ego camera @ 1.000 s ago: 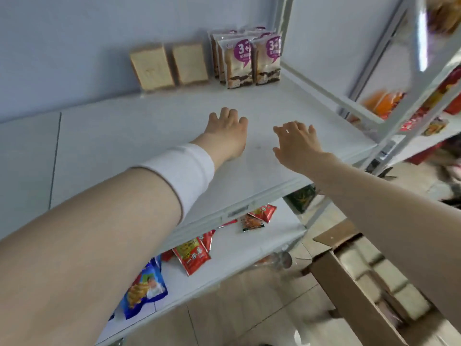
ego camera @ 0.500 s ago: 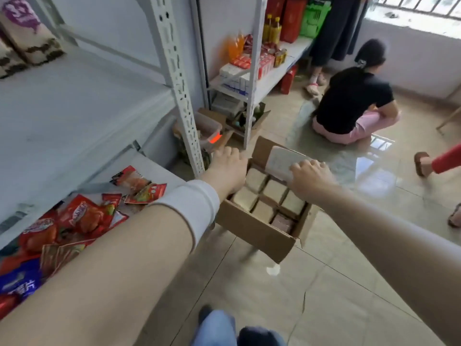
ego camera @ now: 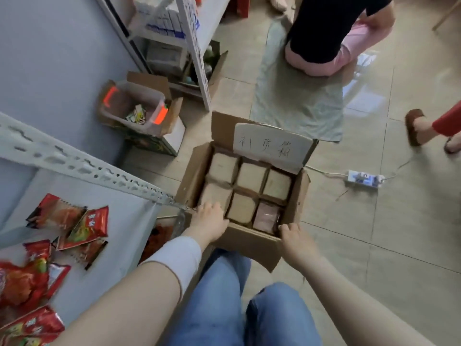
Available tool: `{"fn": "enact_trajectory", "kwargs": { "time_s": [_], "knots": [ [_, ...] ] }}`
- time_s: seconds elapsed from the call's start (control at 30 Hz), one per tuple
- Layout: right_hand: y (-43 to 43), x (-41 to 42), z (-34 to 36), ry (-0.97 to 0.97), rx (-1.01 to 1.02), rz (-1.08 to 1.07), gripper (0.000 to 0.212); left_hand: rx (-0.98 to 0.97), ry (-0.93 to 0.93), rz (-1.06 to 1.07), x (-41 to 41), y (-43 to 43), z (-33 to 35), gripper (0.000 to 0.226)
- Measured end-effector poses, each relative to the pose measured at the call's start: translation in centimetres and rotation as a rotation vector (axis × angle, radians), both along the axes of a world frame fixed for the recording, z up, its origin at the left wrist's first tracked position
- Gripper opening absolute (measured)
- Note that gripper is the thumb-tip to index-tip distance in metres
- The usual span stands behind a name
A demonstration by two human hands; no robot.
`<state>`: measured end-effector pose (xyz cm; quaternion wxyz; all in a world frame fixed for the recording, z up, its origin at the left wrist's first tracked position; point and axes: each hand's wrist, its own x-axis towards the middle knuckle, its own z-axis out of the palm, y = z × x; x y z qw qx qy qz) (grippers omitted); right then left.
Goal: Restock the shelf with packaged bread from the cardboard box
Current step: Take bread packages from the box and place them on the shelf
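You're picking: left hand (ego camera: 209, 219) is resting on the bread (ego camera: 212, 193) under it, grip unclear; right hand (ego camera: 294, 238) is gripping the box (ego camera: 249, 242) rim. Next: clamp, lift out.

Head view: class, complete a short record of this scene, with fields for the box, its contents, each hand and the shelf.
Box: open brown cardboard box on the tiled floor
Contents: five pale square bread packs, one darker pinkish pack
Left: left hand over near-left corner, grip unclear
Right: right hand, fingers curled over near-right rim
Shelf: white metal shelf holding red snack packets
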<state>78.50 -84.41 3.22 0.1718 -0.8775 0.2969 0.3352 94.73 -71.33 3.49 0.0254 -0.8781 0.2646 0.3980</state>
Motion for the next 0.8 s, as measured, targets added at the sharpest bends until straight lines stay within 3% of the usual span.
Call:
{"fn": "enact_trajectory", "kwargs": {
  "time_s": [0.1,0.27,0.43,0.5,0.67,0.8],
  "knots": [
    [0.4,2.1,-4.4,0.023,0.137,-0.141,0.043,0.028,0.044,0.172,2.5,0.0,-4.6,0.057],
    [-0.3,6.0,-15.9,0.024,0.379,-0.572,0.054,-0.059,0.045,0.385,6.0,-1.9,-15.4,0.073],
    [-1.1,8.5,-25.1,0.083,0.490,-0.764,0.048,-0.158,-0.149,0.507,7.6,-3.4,-22.4,0.082],
    [-0.4,9.0,-26.5,0.037,0.510,-0.880,0.057,-0.251,-0.161,0.577,8.0,-3.1,-23.0,0.082],
    [1.0,9.8,-26.8,-0.009,0.454,-1.148,0.075,-0.305,-0.137,0.584,8.2,-2.0,-22.3,0.071],
    [0.7,10.4,-27.4,0.062,0.503,-1.143,0.084,-0.310,0.073,0.492,9.4,-1.9,-22.4,0.045]
  ]
}}
